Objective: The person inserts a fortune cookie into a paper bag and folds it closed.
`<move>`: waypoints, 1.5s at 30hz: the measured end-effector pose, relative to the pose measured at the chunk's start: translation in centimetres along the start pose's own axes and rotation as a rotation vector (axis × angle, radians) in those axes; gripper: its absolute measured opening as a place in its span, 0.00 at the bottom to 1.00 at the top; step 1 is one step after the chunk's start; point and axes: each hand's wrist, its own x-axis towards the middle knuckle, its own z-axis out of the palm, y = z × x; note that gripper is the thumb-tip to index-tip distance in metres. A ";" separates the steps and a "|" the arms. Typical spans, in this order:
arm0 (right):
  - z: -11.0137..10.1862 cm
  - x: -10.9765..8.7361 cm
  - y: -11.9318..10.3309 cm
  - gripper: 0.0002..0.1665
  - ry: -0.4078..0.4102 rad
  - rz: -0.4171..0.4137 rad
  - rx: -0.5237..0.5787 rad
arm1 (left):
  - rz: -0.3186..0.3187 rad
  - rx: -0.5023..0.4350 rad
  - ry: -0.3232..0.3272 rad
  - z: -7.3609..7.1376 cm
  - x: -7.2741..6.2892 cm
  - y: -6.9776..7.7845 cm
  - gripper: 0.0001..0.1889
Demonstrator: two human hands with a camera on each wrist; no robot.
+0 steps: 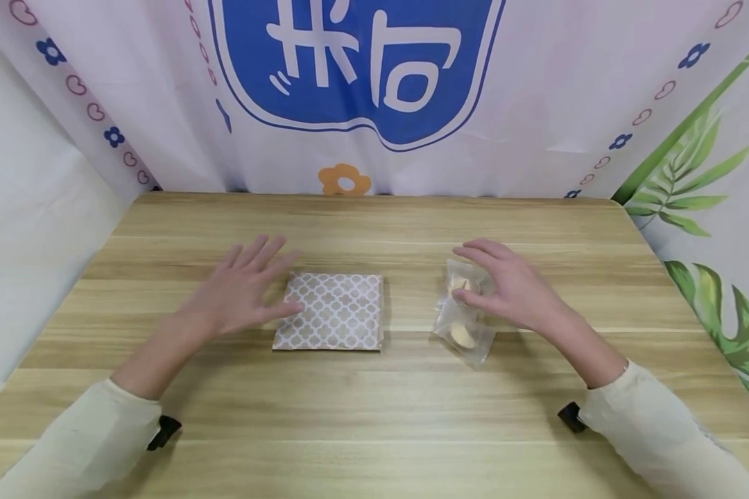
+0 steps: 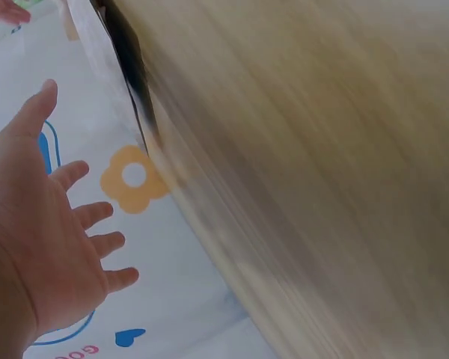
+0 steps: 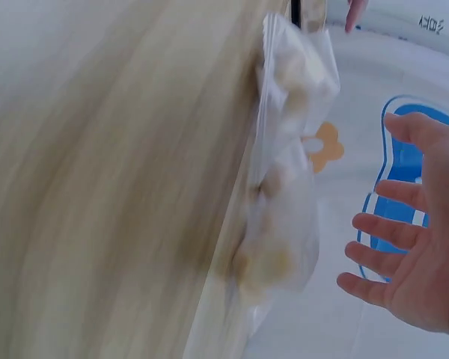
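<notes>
Woodgrain table (image 1: 362,416) fills the foreground. Left hand (image 1: 240,291), fingers spread, holds nothing; right hand (image 1: 513,287), loosely splayed, is likewise without a grip. Flat patterned packet (image 1: 333,312) lies mostly right of the left hand. Clear pouch (image 1: 460,315), nearer the right hand, sits partly beneath it, long axis running fore-and-aft.
</notes>
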 end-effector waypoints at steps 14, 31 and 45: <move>1.5 1.3 -2.5 0.37 -0.100 -0.084 0.182 | 0.183 -0.043 0.073 0.8 0.9 1.6 0.43; 3.7 3.1 -4.8 0.35 -0.212 -0.078 0.359 | 0.246 -0.104 0.059 1.3 1.3 2.9 0.49; 5.1 4.1 -6.0 0.33 -0.289 -0.065 0.426 | 0.284 -0.134 0.046 2.1 1.8 3.6 0.48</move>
